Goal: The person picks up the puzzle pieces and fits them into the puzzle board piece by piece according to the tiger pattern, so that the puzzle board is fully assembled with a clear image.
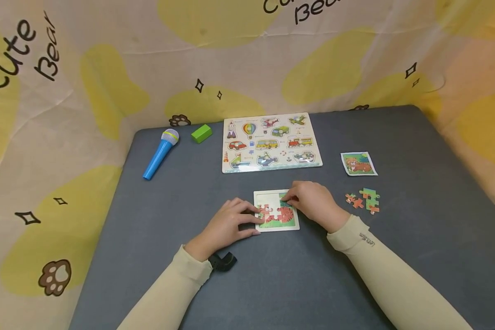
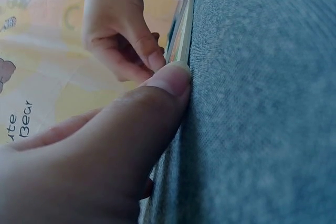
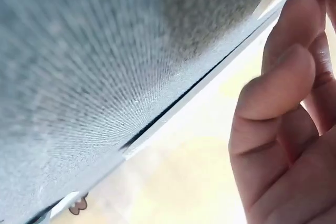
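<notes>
A small square jigsaw tray (image 1: 278, 229) with a pale rim lies in front of me, partly filled with red and green pieces. White base shows in its upper left and middle. My left hand (image 1: 227, 224) rests its extended fingers on the tray's left side. Its thumb (image 2: 170, 80) touches the tray's near edge in the left wrist view. At the tray's upper right, my right hand (image 1: 315, 204) pinches a green puzzle piece (image 1: 284, 200), mostly hidden by the fingers. In the right wrist view the right hand's curled fingers (image 3: 278, 93) show, but the piece does not.
Loose puzzle pieces (image 1: 370, 197) lie right of the tray, below a small picture card (image 1: 359, 164). Behind the tray is a larger vehicle puzzle board (image 1: 272, 142). A blue toy microphone (image 1: 158, 158) and a green block (image 1: 201, 133) lie at the back left.
</notes>
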Available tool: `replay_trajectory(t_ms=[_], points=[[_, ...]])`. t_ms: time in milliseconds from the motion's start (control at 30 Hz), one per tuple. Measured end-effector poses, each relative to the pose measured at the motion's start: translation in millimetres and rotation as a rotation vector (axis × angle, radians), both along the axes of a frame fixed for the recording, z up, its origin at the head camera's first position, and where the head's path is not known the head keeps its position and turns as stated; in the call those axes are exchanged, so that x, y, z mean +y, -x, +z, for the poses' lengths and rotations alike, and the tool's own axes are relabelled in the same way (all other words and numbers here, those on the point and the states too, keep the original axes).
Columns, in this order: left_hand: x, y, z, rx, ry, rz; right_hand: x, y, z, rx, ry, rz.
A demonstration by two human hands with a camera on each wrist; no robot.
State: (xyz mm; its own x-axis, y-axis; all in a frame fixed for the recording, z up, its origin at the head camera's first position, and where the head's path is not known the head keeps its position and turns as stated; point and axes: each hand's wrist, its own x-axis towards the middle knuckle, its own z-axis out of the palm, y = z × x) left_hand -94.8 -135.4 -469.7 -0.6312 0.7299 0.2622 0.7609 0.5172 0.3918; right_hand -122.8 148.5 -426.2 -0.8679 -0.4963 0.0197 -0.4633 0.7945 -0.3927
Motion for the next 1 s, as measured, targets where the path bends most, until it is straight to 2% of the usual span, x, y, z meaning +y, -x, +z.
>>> replay_trajectory(t_ms=[300, 500, 600, 833, 933, 1000], points=[[2, 0.3, -2.1, 0.021, -0.001, -0.01, 2, -26.7, -6.6, 0.208, -0.173, 0.06], [0, -0.2, -1.8, 0.014, -0.014, 0.0, 5, -38.8, -12.0, 0.29, -0.166, 0.082], [0, 0.7, -1.2, 0.011, -0.015, 0.0, 7, -41.9, -12.8, 0.278, -0.153, 0.077], [-1, 1.0, 0.3, 0.011, -0.016, 0.007, 4, -35.3, -10.9, 0.143, -0.113, 0.039], [0, 0.2, -0.5, 0.009, -0.015, 0.004, 12, -33.2, -4.4, 0.104, -0.067, 0.01], [1, 0.0, -1.0, 0.007, -0.012, 0.001, 26, -32.1, 3.1, 0.118, -0.042, -0.036]])
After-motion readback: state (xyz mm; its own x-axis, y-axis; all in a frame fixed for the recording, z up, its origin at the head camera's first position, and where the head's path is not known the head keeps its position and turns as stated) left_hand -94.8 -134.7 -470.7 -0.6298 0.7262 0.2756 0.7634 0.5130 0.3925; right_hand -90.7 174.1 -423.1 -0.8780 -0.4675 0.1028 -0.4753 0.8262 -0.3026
